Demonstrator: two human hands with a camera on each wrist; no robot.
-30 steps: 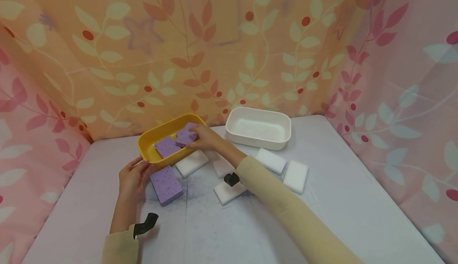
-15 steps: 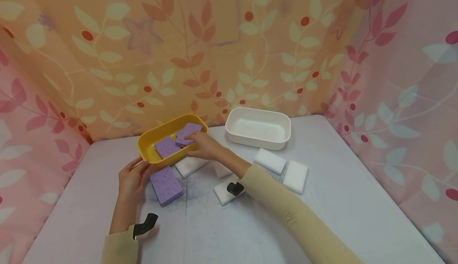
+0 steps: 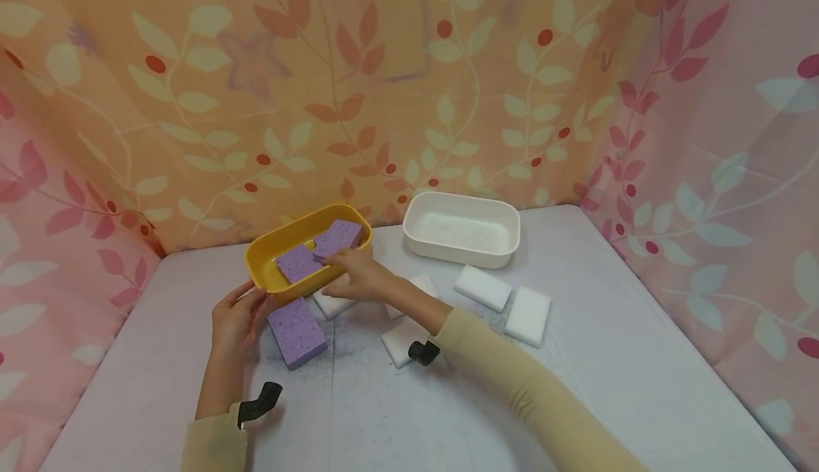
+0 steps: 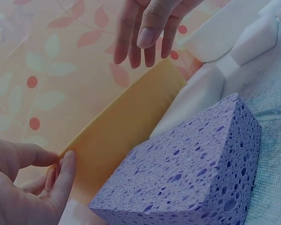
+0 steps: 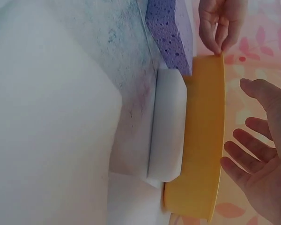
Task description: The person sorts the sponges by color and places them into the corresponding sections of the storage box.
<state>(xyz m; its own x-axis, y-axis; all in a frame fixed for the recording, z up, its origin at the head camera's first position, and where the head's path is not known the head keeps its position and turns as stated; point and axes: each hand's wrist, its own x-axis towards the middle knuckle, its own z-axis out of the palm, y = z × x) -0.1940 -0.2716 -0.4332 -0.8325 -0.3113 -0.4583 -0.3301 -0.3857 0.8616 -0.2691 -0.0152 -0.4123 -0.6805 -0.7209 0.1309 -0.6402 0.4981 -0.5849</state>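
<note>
At the back left stands a yellow tub with two purple sponges inside, one flat and one leaning at the right end. My left hand pinches the tub's near-left rim between thumb and fingers, as the left wrist view shows. Over the tub's near side hovers my right hand, its fingers spread and holding nothing. A third purple sponge lies on the table in front of the tub, just right of my left hand. Under my right hand a white sponge is partly hidden.
To the right of the yellow tub stands a white tub with nothing in it. Several more white sponges lie about, such as one before the white tub and one farther right. Patterned cloth hangs behind the table.
My right hand has let go of the purple sponge at the tub's right end and drawn back towards me. The left hand has stayed on the rim.
</note>
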